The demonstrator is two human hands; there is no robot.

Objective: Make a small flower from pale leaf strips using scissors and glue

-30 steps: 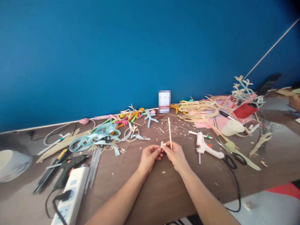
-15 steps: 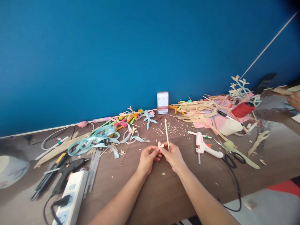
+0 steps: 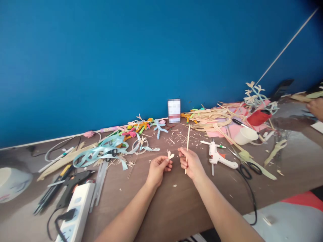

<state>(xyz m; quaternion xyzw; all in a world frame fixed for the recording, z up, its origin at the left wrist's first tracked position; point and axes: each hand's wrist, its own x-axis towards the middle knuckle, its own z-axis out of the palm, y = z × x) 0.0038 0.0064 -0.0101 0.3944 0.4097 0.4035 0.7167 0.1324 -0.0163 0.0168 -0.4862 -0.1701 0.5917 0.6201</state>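
Between the thumb and fingers of my left hand [image 3: 158, 168] is a small cream petal piece [image 3: 171, 155], with two lobes spreading upward. My right hand [image 3: 191, 163] is closed around a thin pale stick [image 3: 188, 137], which stands nearly upright and pokes out above and below the fingers. The hands are apart, with a gap of table between them. To the right of my right hand lies a white glue gun [image 3: 217, 156]. Small cream scraps [image 3: 180, 137] are scattered on the table beyond my hands.
Light blue ribbon [image 3: 101, 151], a black glue gun [image 3: 73, 185] and a white power strip [image 3: 78, 208] lie left. To the right are scissors [image 3: 248, 168], a white cup [image 3: 246, 135] and a pile of cream strips [image 3: 212, 116]. Another person's hand [image 3: 316, 108] is at the far right.
My hands have drawn apart; they were together at the petal piece. The right hand, with the stick, has moved right. The petal piece stays in my left hand.
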